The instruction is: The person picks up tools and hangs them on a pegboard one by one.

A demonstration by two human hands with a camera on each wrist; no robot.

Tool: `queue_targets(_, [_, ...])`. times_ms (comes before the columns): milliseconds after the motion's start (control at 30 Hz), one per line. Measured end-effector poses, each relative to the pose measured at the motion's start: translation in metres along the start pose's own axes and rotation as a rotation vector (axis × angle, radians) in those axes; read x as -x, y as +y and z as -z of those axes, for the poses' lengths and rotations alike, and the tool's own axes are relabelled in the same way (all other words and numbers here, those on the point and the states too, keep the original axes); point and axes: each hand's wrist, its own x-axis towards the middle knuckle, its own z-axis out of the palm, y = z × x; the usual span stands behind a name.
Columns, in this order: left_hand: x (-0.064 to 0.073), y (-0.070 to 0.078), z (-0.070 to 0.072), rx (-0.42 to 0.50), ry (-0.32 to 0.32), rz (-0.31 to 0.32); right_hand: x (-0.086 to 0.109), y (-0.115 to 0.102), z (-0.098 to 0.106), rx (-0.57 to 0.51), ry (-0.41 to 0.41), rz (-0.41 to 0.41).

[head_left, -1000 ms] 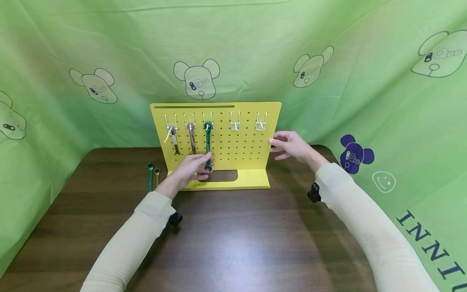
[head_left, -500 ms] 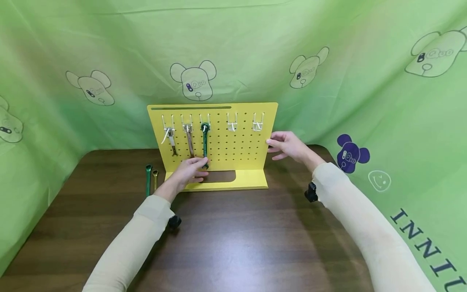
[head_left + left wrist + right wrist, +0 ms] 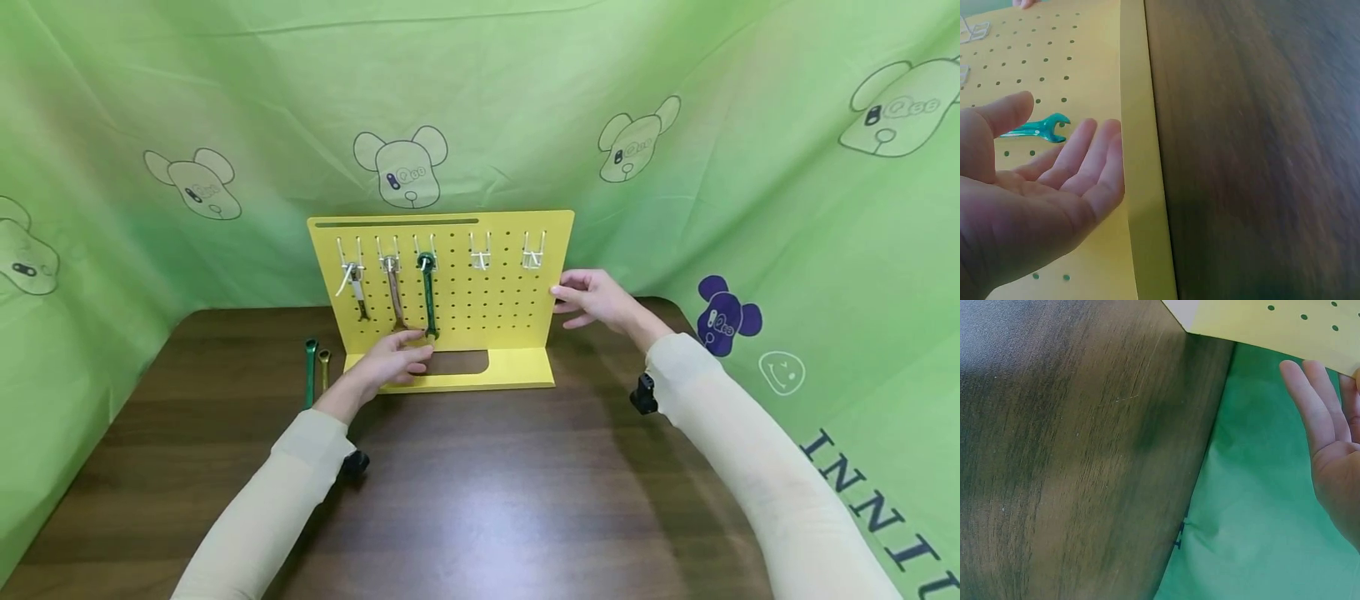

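A green wrench (image 3: 429, 296) hangs from the third hook of a yellow pegboard (image 3: 495, 325), its open-ended jaw pointing down. Just under that end is my left hand (image 3: 390, 360), fingers extended and thumb apart. In the left wrist view a gap shows between the left hand (image 3: 1041, 187) and the wrench's lower end (image 3: 1050, 128). My right hand (image 3: 596, 300) pinches the board's right edge, thumb at the front. Its other fingers (image 3: 1316, 412) spread beside the edge in the right wrist view. Left of the green wrench hang a brownish wrench (image 3: 395, 296) and a silver-and-dark wrench (image 3: 357, 292).
Two white wire hooks (image 3: 480, 254) on the board's right half hold nothing. On the brown wooden table (image 3: 480, 483), left of the board, lie another green wrench (image 3: 311, 371) and a brass-coloured wrench (image 3: 324, 367). A green printed cloth (image 3: 525, 100) surrounds the table's back and sides.
My left hand has let go of the green wrench's lower end and dropped slightly, its fingers opening. The wrench stays hanging on its hook. My right hand keeps its place at the board's edge.
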Motion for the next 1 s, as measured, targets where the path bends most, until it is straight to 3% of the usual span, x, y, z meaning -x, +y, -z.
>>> queue_targets(200, [0.021, -0.006, 0.02, -0.005, -0.025, -0.121, 0.004, -0.002, 0.004, 0.022, 0.027, -0.004])
queue_targets(500, [0.075, -0.027, 0.09, -0.121, 0.01, -0.162, 0.005, -0.004, -0.003, 0.013, 0.017, -0.009])
queue_targets(733, [0.11, -0.04, 0.141, -0.15, 0.143, -0.091, 0.0, -0.002, -0.005, -0.001, 0.009, -0.009])
queue_targets(833, [0.117, -0.051, 0.154, -0.154, 0.178, -0.042, 0.001, -0.002, -0.004, -0.003, 0.006, 0.0])
queue_targets(1000, [0.124, -0.075, 0.163, -0.159, 0.168, 0.061, 0.001, -0.002, -0.004, 0.004, 0.006, 0.002])
